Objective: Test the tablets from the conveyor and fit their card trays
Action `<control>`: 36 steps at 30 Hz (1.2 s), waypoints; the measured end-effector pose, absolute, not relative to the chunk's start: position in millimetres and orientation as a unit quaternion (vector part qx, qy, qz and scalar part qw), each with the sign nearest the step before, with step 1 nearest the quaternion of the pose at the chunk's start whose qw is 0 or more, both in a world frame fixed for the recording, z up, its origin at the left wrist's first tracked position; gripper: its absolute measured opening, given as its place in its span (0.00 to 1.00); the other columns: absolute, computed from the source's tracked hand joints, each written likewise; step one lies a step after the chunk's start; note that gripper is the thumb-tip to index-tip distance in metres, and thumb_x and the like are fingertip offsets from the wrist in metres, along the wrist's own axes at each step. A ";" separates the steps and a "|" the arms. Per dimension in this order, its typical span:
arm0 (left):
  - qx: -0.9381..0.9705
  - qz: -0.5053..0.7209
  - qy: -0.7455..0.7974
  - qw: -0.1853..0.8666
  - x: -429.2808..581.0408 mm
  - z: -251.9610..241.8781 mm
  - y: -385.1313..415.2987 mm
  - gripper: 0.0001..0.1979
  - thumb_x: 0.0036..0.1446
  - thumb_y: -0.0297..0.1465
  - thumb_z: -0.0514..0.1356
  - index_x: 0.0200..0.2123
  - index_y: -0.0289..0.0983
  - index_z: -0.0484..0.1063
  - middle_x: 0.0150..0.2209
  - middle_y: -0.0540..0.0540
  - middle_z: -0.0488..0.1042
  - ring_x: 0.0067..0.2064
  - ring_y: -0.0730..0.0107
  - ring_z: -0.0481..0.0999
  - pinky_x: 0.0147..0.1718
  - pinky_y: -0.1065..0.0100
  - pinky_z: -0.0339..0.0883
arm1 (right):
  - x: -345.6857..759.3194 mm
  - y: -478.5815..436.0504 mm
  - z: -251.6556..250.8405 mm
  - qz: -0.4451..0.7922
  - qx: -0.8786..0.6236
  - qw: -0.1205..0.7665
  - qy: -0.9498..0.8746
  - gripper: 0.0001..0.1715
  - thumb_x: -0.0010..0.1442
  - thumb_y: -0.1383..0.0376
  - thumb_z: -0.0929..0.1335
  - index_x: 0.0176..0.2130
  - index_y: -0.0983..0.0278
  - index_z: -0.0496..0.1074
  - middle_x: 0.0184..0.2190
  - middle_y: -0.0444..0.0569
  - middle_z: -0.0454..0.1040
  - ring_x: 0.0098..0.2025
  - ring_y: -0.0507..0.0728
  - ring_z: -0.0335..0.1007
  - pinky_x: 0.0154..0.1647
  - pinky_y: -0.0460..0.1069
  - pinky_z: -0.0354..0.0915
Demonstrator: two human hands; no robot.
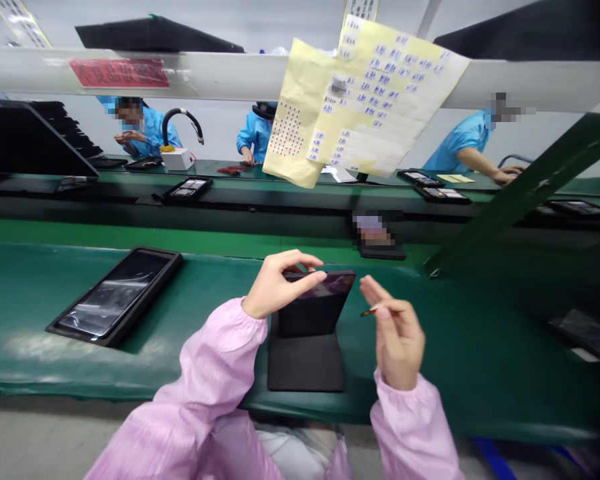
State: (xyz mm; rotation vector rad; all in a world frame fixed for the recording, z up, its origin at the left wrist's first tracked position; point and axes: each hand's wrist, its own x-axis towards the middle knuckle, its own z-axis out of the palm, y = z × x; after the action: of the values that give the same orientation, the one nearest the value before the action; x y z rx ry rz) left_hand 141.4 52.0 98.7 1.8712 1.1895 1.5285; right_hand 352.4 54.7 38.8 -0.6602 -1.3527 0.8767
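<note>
In the head view my left hand [285, 283] grips the top edge of a dark tablet-like screen [314, 308], thumb over its front and fingers behind. The screen stands tilted up on a flat black tray or pad [306, 363] on the bench. To the right of it, apart from the screen, my right hand [399, 333] pinches a small thin strip [369, 312], orange and dark at its tip. What kind of strip it is cannot be made out. Both wrists are in pink sleeves.
A black tray with a glossy screen [120, 293] lies left on the green bench [220, 273]. Behind runs a line with several device trays [187, 189]. Yellow handwritten sheets [375, 93] hang from a white beam; a green slanted post [525, 193] stands right. Several people in blue work beyond.
</note>
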 end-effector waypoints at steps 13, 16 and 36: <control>0.546 0.731 0.381 0.151 154.1 83.6 57.9 0.08 0.59 0.35 0.61 0.32 0.36 0.72 0.31 0.50 0.70 0.27 0.77 0.74 0.28 0.75 0.71 | 308.5 94.8 126.6 0.257 -0.207 0.455 -0.827 0.06 0.63 0.62 0.67 0.35 0.61 0.73 0.31 0.43 0.78 0.31 0.52 0.75 0.36 0.46 0.70; 0.523 0.757 0.376 0.112 157.2 78.0 56.3 0.05 0.59 0.32 0.61 0.32 0.36 0.72 0.30 0.50 0.69 0.26 0.79 0.72 0.25 0.77 0.68 | 305.6 91.9 126.8 0.221 -0.190 0.425 -0.857 0.06 0.64 0.63 0.66 0.36 0.61 0.73 0.31 0.43 0.78 0.32 0.52 0.75 0.35 0.46 0.69; 0.509 0.773 0.378 0.026 161.2 75.8 59.1 0.06 0.59 0.32 0.61 0.31 0.37 0.73 0.28 0.50 0.71 0.25 0.78 0.70 0.22 0.75 0.64 | 304.8 102.4 147.8 0.113 -0.142 0.264 -0.947 0.13 0.66 0.63 0.62 0.30 0.61 0.70 0.25 0.43 0.72 0.25 0.50 0.65 0.29 0.45 0.59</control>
State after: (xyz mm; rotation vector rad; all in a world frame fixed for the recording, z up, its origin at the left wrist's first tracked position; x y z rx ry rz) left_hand 161.2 59.1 75.8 1.5722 1.1668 2.3895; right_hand 304.8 102.4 147.8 -0.3847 -2.5601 0.3046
